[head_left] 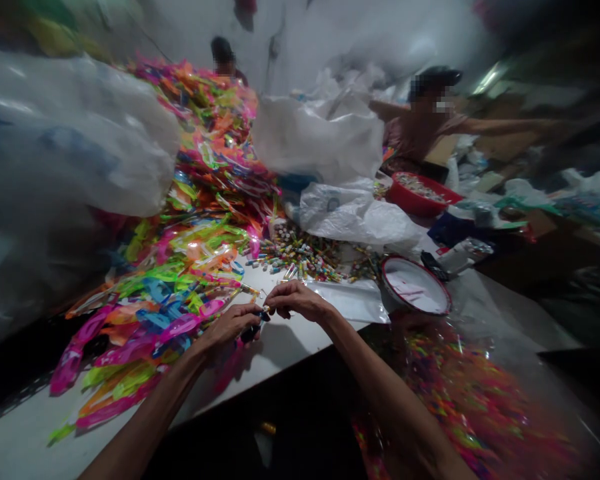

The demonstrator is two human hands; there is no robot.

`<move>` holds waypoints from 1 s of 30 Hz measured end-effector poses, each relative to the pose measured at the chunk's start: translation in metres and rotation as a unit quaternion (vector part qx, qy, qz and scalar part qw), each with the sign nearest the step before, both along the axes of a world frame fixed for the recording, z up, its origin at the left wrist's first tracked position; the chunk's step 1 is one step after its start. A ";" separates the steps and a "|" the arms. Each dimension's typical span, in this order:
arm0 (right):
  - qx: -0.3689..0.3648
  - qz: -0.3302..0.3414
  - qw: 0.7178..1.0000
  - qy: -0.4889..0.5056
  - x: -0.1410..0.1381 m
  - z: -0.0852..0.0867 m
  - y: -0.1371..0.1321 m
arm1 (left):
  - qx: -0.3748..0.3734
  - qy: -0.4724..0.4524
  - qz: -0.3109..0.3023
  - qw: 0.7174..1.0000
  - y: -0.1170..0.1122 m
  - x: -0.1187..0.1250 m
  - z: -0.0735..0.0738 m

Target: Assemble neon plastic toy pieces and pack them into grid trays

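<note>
Left hand [239, 323]: closed, black piece [251, 333]. Right hand [295, 300]: pinching its tip. Risk: slack grip, drop toward six o'clock.

A workshop: heaped plastic pieces [193, 253], big bags [80, 133] and, blurred, perhaps cardboard boxes [503, 148]

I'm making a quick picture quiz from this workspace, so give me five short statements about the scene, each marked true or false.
1. The two hands are far apart. False: the left hand and right hand are close together at a small dark item.
2. A red-rimmed bowl stands to the right of the right hand. True.
3. The red basin is empty. False: the red basin holds many small pieces.
4. A pile of small cylinders lies beyond the right hand. True.
5. The plastic heap is all blue. False: the plastic heap also shows pink, orange and green.
</note>
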State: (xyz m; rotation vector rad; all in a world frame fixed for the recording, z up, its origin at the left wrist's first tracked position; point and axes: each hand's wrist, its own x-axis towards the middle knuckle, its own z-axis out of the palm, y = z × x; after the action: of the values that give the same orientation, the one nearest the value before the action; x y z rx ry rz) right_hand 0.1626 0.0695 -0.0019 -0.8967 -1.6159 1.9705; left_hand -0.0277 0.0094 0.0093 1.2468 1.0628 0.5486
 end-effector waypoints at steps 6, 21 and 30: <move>0.034 0.036 0.998 -0.024 0.001 0.008 -0.005 | 0.049 -0.014 -0.025 0.998 -0.003 0.001 -0.006; 0.027 0.044 0.999 0.003 -0.003 0.017 -0.008 | 0.071 0.054 -0.066 0.994 -0.007 -0.007 0.004; 0.025 0.005 1.000 0.009 -0.005 0.024 -0.018 | 0.044 0.029 -0.051 0.997 -0.011 -0.003 0.004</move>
State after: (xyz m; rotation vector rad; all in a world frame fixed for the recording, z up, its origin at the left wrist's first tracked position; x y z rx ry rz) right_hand 0.1578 0.0513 0.0220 -0.8506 -1.6548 1.9311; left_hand -0.0311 -0.0019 0.0137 1.3948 1.0259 0.4876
